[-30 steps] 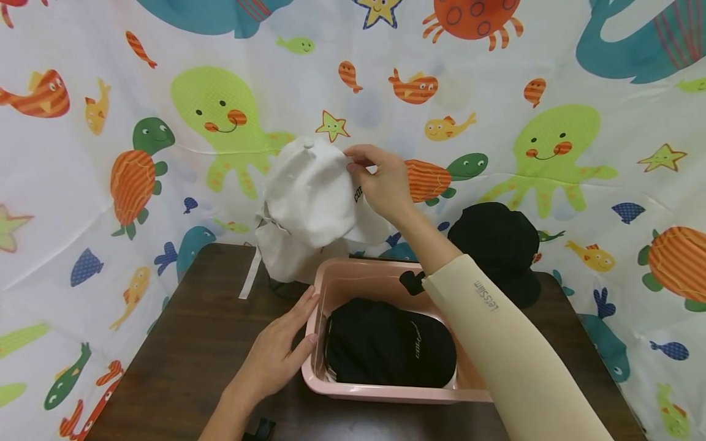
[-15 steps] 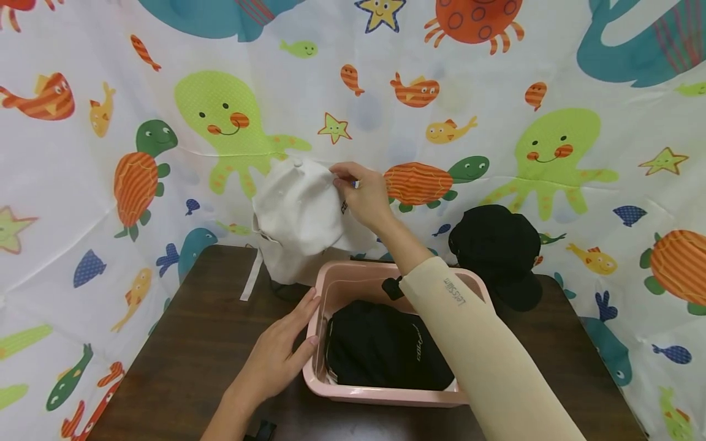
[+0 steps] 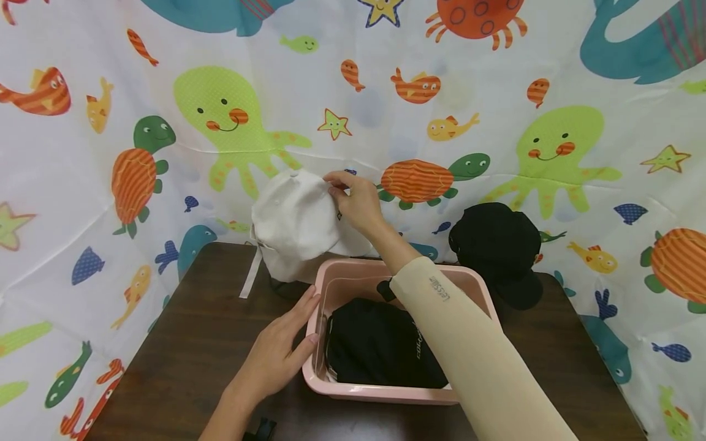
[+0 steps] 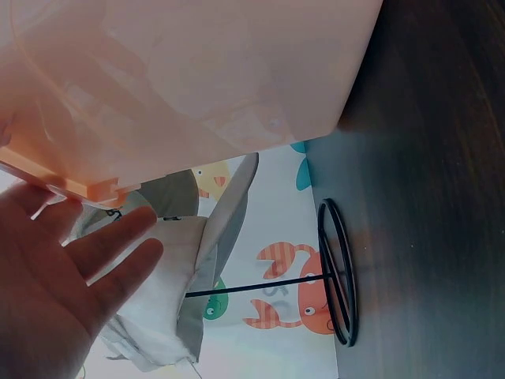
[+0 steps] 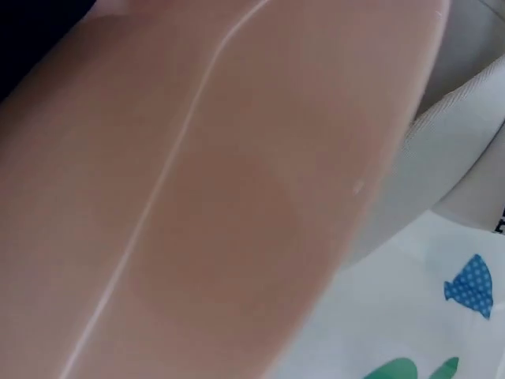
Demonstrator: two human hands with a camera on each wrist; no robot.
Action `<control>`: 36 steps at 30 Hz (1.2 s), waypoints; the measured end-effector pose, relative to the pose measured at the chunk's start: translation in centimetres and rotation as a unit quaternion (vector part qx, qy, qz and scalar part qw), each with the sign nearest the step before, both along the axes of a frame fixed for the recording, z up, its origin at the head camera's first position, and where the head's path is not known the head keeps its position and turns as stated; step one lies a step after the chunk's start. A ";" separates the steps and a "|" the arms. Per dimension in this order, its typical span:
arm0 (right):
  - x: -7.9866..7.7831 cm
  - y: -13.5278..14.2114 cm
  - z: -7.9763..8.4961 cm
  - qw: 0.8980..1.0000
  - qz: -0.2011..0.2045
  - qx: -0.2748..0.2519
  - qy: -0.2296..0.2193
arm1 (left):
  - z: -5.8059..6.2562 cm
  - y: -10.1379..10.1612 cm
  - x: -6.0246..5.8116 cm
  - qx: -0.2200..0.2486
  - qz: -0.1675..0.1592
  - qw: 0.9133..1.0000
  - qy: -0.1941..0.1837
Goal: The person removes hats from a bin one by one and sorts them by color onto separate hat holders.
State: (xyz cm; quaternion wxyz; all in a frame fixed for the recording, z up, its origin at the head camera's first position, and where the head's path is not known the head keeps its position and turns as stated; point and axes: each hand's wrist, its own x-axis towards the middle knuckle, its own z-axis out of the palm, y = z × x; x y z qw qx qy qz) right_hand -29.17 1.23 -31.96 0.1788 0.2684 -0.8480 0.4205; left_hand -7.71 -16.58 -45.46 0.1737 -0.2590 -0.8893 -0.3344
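My right hand (image 3: 357, 201) pinches the front of a white baseball cap (image 3: 295, 214) between thumb and fingers. That cap sits over at least one more pale cap (image 3: 292, 266), at the back left behind the bin. In the left wrist view, a black wire stand (image 4: 338, 272) rises under the pale caps (image 4: 158, 276). With fairly straight fingers, my left hand (image 3: 273, 358) rests against the left wall of a pink plastic bin (image 3: 380, 393). Inside the bin lies a black cap (image 3: 369, 343) with white lettering, partly covered by my right sleeve. The right wrist view shows mostly bin wall (image 5: 237, 197), not the hand.
Black caps (image 3: 493, 239) hang stacked at the back right of the dark wooden table (image 3: 204, 343). A cloth (image 3: 353, 61) printed with sea animals hangs behind. A pale strap (image 3: 250, 275) dangles from the left stack. Some small black object (image 3: 265, 427) lies by the front edge.
My right hand has lowered the white cap and brought it slightly left, down over the pale cap beneath. My left hand stays at the bin.
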 end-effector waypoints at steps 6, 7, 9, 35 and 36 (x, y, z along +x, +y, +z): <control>0.0 -0.6 -0.6 1.000 0.000 0.023 0.009 | 0.1 -0.1 0.1 -0.005 0.003 1.000 -0.015; 0.0 -0.7 -0.7 1.000 -0.002 0.025 0.011 | 0.2 -0.1 0.1 -0.004 0.003 1.000 -0.020; 0.0 -0.8 -0.8 0.999 -0.004 0.030 0.015 | 0.2 -0.1 0.1 -0.004 0.003 1.000 -0.025; -0.3 -1.4 -2.2 0.993 0.015 0.092 0.070 | 0.1 -0.1 0.1 -0.004 0.002 1.000 -0.014; -0.3 -1.4 -2.3 0.993 0.018 0.094 0.069 | 0.0 -0.1 0.1 -0.004 0.002 1.000 -0.016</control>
